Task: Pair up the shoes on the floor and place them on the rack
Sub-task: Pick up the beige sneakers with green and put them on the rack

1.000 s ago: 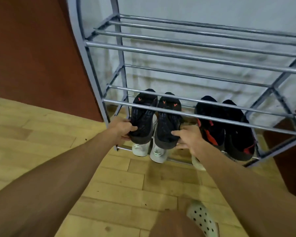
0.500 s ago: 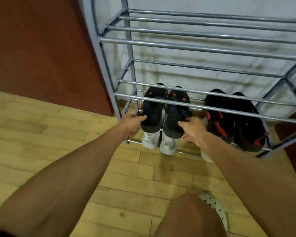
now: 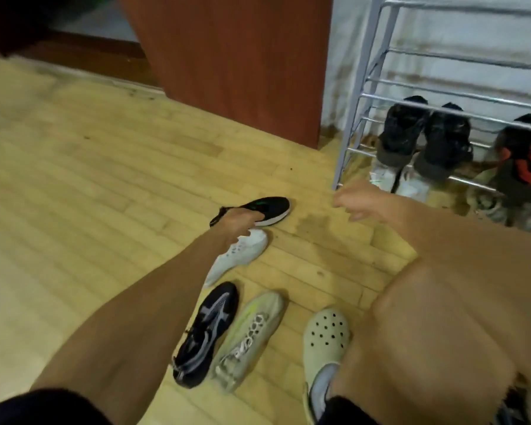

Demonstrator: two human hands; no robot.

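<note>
Head view looks down on a plank floor (image 3: 74, 179) strewn with loose shoes, with a grey metal shoe rack (image 3: 354, 118) at the right. I see the left hand (image 3: 236, 220) stretched out onto a black sneaker (image 3: 272, 207) with a white sole and a green mark, which lies on the floor well short of the rack. The fingers curl over its collar and seem to grip it, though motion blur keeps me from being sure. Just beside that wrist lies a white sneaker (image 3: 242, 251). Nearer to me, a navy sneaker (image 3: 206, 332) with grey stripes and a pale grey-green sneaker (image 3: 250, 332) lie side by side, touching. The right hand (image 3: 359, 205) hangs above the floor near the rack's front left leg, fingers loose and spread, holding nothing. On a low tier of the rack a black pair (image 3: 402, 133) sits side by side, with a black-and-red shoe (image 3: 521, 167) to its right. A pale perforated clog (image 3: 325, 335) is on the person's foot, and a brown panel (image 3: 242, 65) stands left of the rack.
</note>
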